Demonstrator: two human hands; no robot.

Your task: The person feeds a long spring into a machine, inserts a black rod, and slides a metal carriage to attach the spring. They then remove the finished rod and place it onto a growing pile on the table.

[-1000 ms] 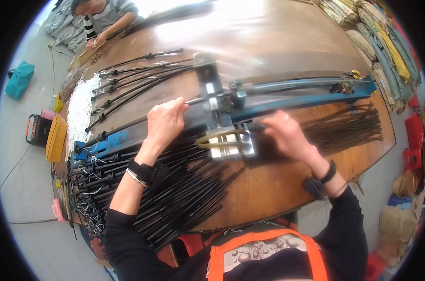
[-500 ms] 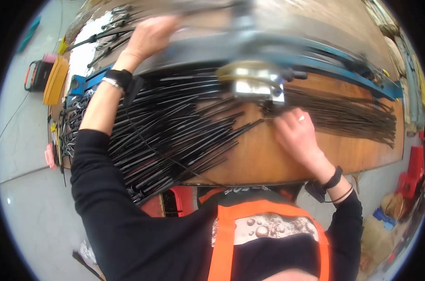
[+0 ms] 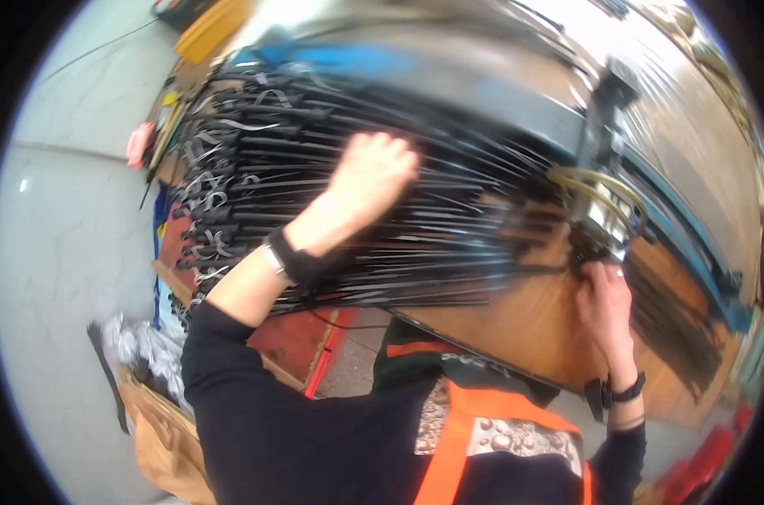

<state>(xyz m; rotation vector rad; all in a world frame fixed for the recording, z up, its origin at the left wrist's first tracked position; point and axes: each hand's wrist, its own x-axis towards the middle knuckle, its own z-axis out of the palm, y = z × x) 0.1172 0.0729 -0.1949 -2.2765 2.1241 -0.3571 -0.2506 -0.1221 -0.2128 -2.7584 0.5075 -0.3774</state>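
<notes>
Many thin black rods (image 3: 432, 269) lie side by side across the left of the table, with black fittings and pale ties at their left ends. My left hand (image 3: 369, 181) is over them, fingers curled; what they hold, if anything, is hidden. On the right, my right hand (image 3: 605, 303) has its fingers pinched together just below a small metal machine head (image 3: 601, 215) with a yellowish tube looped around it. One rod's end reaches close to these fingertips. Whatever is in the pinch is too small to make out.
A blue metal frame (image 3: 685, 227) runs across the wooden table (image 3: 466, 324) behind the machine. Thin brown rods (image 3: 672, 324) lie right of my right hand. Left of the table are a yellow case (image 3: 213, 29) and a pink object (image 3: 139, 145). Clear plastic (image 3: 146, 345) lies near a brown bag (image 3: 159, 438).
The view has swung left, so the table appears turned and the machine farther right. My left hand has come from the far side down over the black rods. My right hand stays beside the machine.
</notes>
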